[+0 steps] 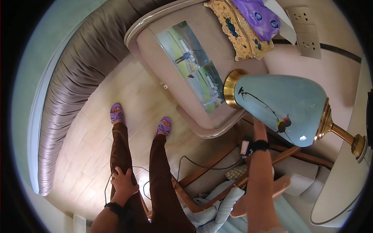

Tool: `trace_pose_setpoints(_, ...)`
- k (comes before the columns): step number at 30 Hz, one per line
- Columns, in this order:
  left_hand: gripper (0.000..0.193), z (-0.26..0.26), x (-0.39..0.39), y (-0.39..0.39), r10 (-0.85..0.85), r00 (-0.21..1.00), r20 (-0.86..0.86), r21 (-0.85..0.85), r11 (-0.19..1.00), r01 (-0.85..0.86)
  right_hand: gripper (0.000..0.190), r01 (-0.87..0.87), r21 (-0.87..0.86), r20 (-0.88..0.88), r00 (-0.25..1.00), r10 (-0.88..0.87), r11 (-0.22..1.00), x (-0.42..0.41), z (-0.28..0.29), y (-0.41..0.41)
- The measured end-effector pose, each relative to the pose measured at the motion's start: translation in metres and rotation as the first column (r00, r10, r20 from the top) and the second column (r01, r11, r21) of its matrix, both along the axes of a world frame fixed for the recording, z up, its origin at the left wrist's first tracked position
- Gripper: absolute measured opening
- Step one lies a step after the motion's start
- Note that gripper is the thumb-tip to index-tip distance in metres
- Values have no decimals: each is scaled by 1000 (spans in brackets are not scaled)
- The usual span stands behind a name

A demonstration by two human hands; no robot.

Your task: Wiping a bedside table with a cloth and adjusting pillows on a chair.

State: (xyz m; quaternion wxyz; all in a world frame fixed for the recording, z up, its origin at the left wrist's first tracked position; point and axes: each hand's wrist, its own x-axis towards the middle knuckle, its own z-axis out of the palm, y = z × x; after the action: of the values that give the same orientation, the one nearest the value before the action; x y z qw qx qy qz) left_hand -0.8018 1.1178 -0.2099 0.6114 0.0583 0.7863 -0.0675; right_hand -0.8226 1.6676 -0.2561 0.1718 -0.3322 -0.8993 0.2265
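My left hand (pixel 123 182) rests on the brown trouser leg at my knee, its fingers spread, with a dark band at the wrist. My right arm reaches up past the nightstand's near corner; the right hand's fingers are hidden behind the lamp, so its grip cannot be seen. A table lamp (pixel 279 102) with a pale blue ceramic body, a painted bird and brass fittings covers that hand. Two glossy photo prints (pixel 186 58) lie on the woven top of the nightstand (pixel 151 43), left of the lamp base. An ornate gold tissue box (pixel 242 38) holds a purple tissue pack (pixel 258 20).
Wooden chair frame (pixel 195 204) with crumpled grey-blue cloth (pixel 224 204) stands beside my right arm. A black cable (pixel 204 167) crosses over the floor. The padded bed edge (pixel 81 72) runs along the left. Wall sockets (pixel 309 45) and the lampshade (pixel 335 186) are at the right.
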Motion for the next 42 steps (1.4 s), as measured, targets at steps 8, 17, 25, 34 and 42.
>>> trace_pose_setpoints(8, 73, -9, 14, 18, 52, 997, 51, -26, 998, -51, 58, 204, -386, 282, 955, -95, 899, 82, -17, -118)
trace_pose_setpoints(17, 76, -2, 10, 4, 37, 999, 0, -54, 998, -37, 67, 313, -484, -559, 609, -563, 818, 40, 223, -208)
trace_pose_setpoints(25, 76, -5, 6, -4, 68, 997, -30, 3, 998, -68, 49, 118, 482, -211, 977, -15, 868, -23, 211, -177)
trace_pose_setpoints(34, 75, -8, 12, -11, 88, 994, -63, 9, 996, -88, 42, 269, -534, -382, 769, -512, 802, 14, 189, -214)
trace_pose_setpoints(42, 70, -3, 8, -3, 77, 995, -57, 15, 997, -77, 65, -136, 154, -366, 912, 185, 979, -40, 270, -144)
